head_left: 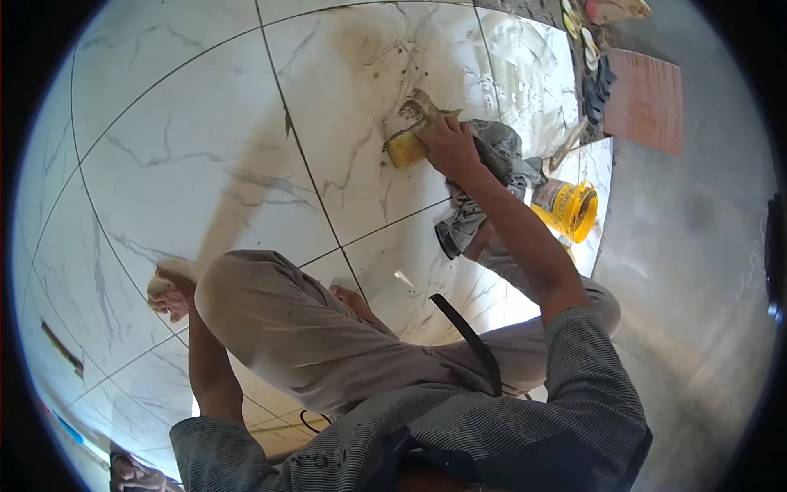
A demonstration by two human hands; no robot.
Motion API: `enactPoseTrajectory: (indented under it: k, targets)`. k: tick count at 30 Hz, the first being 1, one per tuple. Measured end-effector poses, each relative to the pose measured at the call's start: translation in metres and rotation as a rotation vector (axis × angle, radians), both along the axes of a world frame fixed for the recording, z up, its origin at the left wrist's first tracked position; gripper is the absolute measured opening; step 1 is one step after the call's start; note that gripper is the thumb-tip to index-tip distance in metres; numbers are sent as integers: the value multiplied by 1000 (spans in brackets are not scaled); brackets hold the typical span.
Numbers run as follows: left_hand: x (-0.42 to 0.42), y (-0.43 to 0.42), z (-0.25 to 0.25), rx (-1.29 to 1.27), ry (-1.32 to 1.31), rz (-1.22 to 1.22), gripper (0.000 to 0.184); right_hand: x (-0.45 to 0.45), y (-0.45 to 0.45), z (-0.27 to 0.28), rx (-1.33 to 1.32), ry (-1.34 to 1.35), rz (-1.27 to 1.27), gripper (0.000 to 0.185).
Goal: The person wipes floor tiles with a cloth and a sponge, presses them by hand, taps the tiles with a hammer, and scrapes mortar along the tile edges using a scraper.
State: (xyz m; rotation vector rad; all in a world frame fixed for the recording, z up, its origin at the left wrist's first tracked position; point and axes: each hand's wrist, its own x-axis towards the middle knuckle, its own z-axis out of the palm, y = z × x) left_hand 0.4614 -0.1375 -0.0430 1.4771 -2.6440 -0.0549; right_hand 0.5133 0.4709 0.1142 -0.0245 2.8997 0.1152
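My right hand (449,149) is closed on a yellow sponge (406,150) on the white marbled tile floor (197,156). Brownish wet smears and dark crumbs mark the tile around the sponge. A crumpled grey cloth (494,146) lies just right of that hand. Far to the left, beyond my bent knee, my left hand (170,297) is low at the floor. Its fingers look curled around something pale that I cannot make out.
A yellow bucket (574,211) lies tipped to the right of the cloth. Dark sandals (599,88) and a reddish printed sheet (643,100) are at the upper right, beside grey floor. A dark strip (62,348) lies at the far left. Another person's foot (616,10) shows at the top right.
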Motion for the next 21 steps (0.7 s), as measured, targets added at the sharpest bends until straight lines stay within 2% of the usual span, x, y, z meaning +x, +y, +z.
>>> enactPoseTrajectory:
  k: [3, 5, 6, 8, 10, 12, 14, 16, 18, 21]
  targets:
    - [0, 5, 6, -16, 7, -13, 92, -1, 8, 21, 19, -25, 4, 45]
    - [0, 7, 4, -12, 3, -18, 92, 2, 14, 39, -185, 101, -207, 48]
    - [0, 9, 4, -20, -3, -23, 92, 8, 17, 46, -159, 114, -228, 48]
    - [0, 10, 2, -27, -4, -33, 92, 20, 27, 54, -377, 188, -460, 57]
    - [1, 11, 2, -27, -17, -43, 92, 40, 49, 52, -397, 287, -475, 59]
    - [0, 11, 3, -31, -16, -54, 92, 58, 73, 56, -529, 245, -805, 60]
    - [-2, 14, 1, -25, -21, -64, 92, 77, 101, 60, -562, 335, -887, 60]
    - [-3, 15, 1, -30, -15, -75, 92, 94, 127, 84, -700, 405, -1259, 57]
    - [-5, 14, 1, -33, -20, -91, 92, 115, 155, 105, -893, 700, -1427, 52]
    - [-5, 16, 0, -32, -22, -108, 92, 166, 225, 138, -738, 936, -1516, 41]
